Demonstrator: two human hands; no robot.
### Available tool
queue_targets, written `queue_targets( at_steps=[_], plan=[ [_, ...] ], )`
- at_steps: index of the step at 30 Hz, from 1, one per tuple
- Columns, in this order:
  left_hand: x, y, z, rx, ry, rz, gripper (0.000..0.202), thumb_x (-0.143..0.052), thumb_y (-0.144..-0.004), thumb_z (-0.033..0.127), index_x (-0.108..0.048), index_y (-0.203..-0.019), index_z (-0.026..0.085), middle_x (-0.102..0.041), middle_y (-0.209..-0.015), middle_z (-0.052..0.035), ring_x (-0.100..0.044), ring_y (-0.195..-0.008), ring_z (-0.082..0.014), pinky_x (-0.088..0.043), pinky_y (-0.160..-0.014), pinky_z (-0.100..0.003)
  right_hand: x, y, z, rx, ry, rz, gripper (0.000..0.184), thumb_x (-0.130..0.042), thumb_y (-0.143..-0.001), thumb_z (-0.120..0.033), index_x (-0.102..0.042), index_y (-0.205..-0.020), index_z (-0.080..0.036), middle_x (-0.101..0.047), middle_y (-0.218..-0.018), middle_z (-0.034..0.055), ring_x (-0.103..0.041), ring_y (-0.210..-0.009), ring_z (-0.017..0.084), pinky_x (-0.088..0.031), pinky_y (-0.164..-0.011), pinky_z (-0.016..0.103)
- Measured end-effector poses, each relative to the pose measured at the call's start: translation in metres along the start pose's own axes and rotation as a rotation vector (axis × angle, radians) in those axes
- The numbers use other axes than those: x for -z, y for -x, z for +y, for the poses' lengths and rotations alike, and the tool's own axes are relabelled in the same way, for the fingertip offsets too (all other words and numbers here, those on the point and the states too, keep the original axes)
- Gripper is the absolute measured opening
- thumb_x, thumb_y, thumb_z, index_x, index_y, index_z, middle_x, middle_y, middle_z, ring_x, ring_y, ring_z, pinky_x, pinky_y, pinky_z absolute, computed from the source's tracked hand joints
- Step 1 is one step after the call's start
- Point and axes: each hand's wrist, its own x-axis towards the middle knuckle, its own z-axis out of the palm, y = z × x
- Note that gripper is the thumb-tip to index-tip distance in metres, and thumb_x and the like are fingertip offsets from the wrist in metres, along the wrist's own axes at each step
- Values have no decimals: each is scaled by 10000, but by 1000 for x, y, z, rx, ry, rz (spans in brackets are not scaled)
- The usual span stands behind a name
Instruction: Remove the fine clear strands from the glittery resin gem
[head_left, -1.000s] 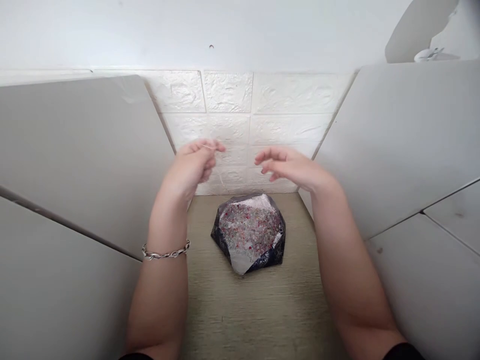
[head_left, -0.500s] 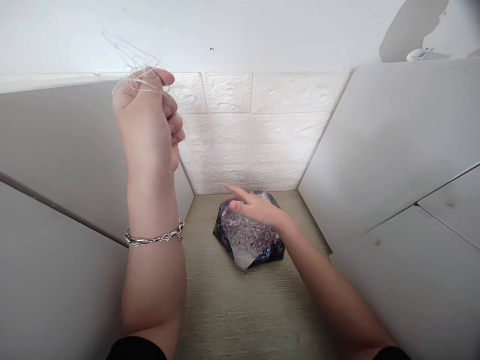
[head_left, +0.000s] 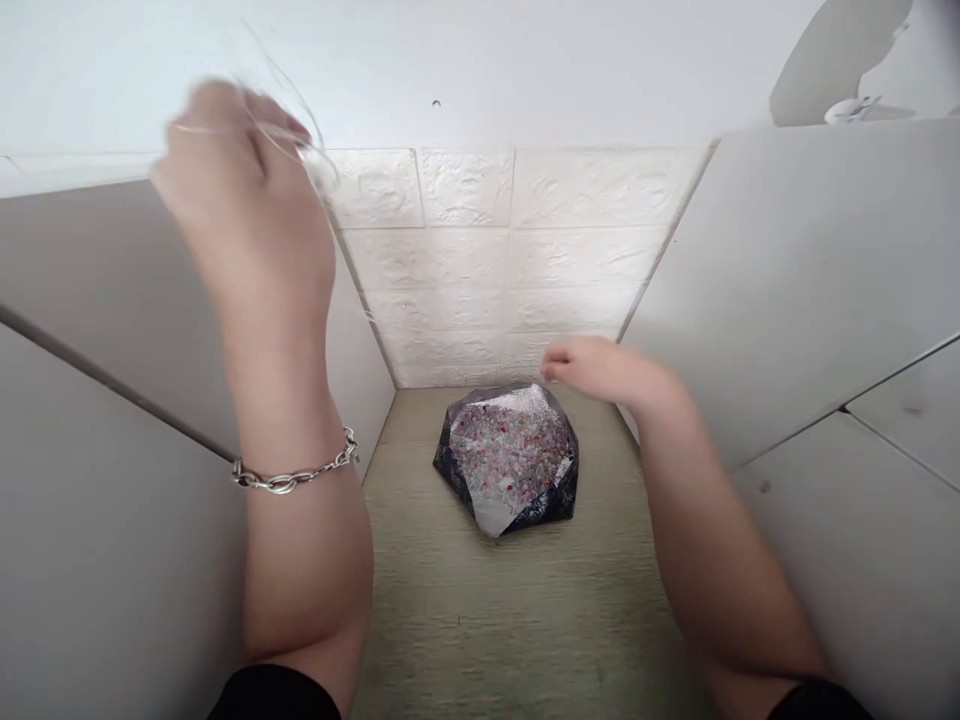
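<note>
Silver chain-link bracelet (head_left: 281,483) circled the left wrist. Raised left hand (head_left: 236,165), blurred, gripped fine translucent thread (head_left: 255,122). Polygonal dark bag (head_left: 495,518), silvery inside, lay on greenish wood-grained tabletop (head_left: 480,620), holding tiny pink-and-clear beads (head_left: 510,450). Right hand (head_left: 592,366), fingers curled, hovered near bag's far right corner; grip undeterminable. White embossed-brick wall (head_left: 465,255) stood behind.

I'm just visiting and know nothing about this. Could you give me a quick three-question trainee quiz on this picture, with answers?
1. True or false: the left hand is lower in the picture than the bead-like pieces.

2. Which hand appears nearer those pieces?
A) the left hand
B) the right hand

3. Fill in: around the left hand are thin, pale, thread-like ____.

Key:
1. False
2. B
3. strands
</note>
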Motion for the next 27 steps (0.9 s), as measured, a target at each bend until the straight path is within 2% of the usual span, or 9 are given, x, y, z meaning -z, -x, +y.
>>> queue_targets(
  at_steps=[2, 4, 6, 12, 16, 19, 21, 24, 27],
  plan=[
    [-1, 3, -14, -176, -304, -226, 259, -318, -785, 118, -567, -735, 168, -556, -801, -14, -484, -755, -111, -375, -718, -226, 17, -4, -7, -65, 38, 76, 125, -505, -724, -244, -594, -654, -191, -630, -713, 65, -563, -653, 199, -398, -599, 309],
    [-5, 4, -30, -107, -539, -549, 228, -357, -754, 164, -583, -728, 173, -589, -818, -41, -503, -765, -169, -384, -713, -293, 31, -7, -19, -76, -29, 98, 123, -522, -734, -249, -585, -651, -184, -595, -586, 51, -543, -541, 180, -395, -564, 314],
    [-13, 5, -48, -30, -662, -760, 203, -393, -740, 227, -590, -762, 183, -612, -839, -59, -524, -739, -192, -399, -685, -312, 42, -10, -33, -23, -154, 94, 125, -555, -734, -251, -573, -630, -184, -576, -540, 36, -536, -501, 169, -400, -564, 319],
    [-37, 14, -109, 153, -774, -1064, 179, -440, -679, 237, -592, -743, 166, -639, -790, -108, -576, -706, -208, -424, -598, -286, 55, -16, -60, 120, -317, 105, 193, -634, -693, -174, -546, -521, -182, -499, -456, 10, -561, -547, 173, -426, -629, 331],
    [-41, 20, -126, 206, -763, -1133, 372, -508, -639, 285, -585, -983, 168, -593, -1070, -135, -577, -866, -248, -447, -580, -274, 60, -16, -70, 156, -255, 178, 151, -615, -700, -161, -565, -558, -175, -514, -463, 14, -566, -547, 171, -434, -615, 331],
    [-33, 23, -109, 245, -622, -1196, 532, -532, -640, 317, -505, -1154, 183, -537, -1181, -116, -562, -938, -232, -462, -593, -251, 66, -12, -78, 84, -183, 309, 100, -538, -741, -171, -590, -656, -161, -587, -574, 46, -570, -536, 180, -436, -590, 352],
    [-23, 24, -89, 224, -566, -1201, 469, -523, -658, 326, -549, -1106, 191, -547, -1173, -93, -572, -905, -214, -464, -609, -244, 70, -9, -82, 99, -240, 402, 83, -514, -752, -172, -588, -715, -161, -597, -619, 54, -575, -541, 183, -439, -590, 357],
    [-7, 27, -58, 96, -464, -1096, 319, -534, -679, 366, -632, -948, 224, -620, -1029, -52, -584, -811, -192, -450, -616, -243, 71, -6, -86, 175, -325, 523, 88, -501, -773, -196, -570, -724, -170, -582, -646, 57, -576, -552, 180, -448, -587, 358],
    [0, 31, -37, -30, -231, -861, 307, -529, -716, 411, -625, -947, 235, -629, -953, -46, -574, -809, -180, -437, -608, -229, 70, -6, -90, 225, -285, 664, 129, -498, -775, -186, -559, -661, -181, -538, -645, 54, -572, -592, 177, -452, -597, 348]
  ],
)
